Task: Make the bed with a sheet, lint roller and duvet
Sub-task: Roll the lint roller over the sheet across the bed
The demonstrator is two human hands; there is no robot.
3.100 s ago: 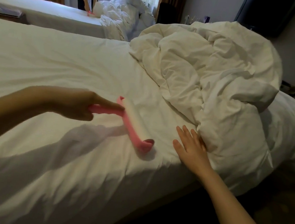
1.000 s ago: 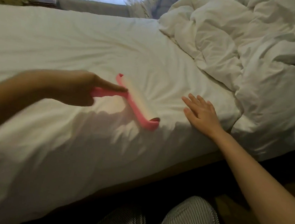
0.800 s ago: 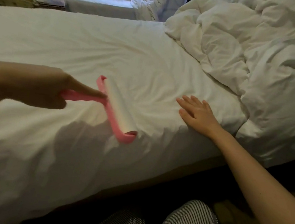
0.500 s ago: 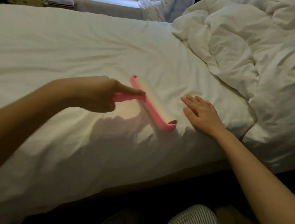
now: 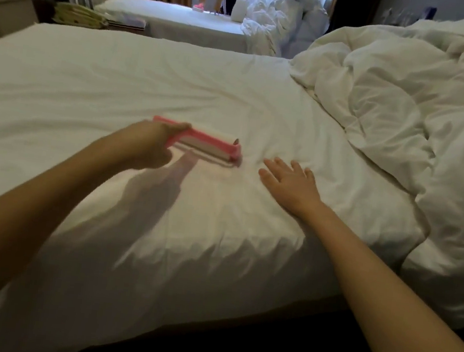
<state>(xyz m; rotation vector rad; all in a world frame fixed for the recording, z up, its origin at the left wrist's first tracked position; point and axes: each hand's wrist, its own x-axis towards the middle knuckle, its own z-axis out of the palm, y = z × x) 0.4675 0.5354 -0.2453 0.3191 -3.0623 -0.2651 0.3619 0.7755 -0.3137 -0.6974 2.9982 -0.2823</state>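
Lint roller (image 5: 208, 143) has swung round since half a second ago: then angled toward near edge of sheet (image 5: 119, 80), now crosswise, farther in from that edge. Left hand (image 5: 146, 147) still clenched round pink handle. Right hand (image 5: 291, 183) stays flat, fingers spread, on sheet just right of roller. Roller: pink frame, white drum, slightly blurred. Duvet (image 5: 408, 109) heaped at right end.

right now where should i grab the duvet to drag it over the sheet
Likely the thick rolled edge of the duvet facing the bare sheet. Come from that open side with the free right hand, fingers hooked under the fold; the rest is a bunched heap with no loose corner showing.
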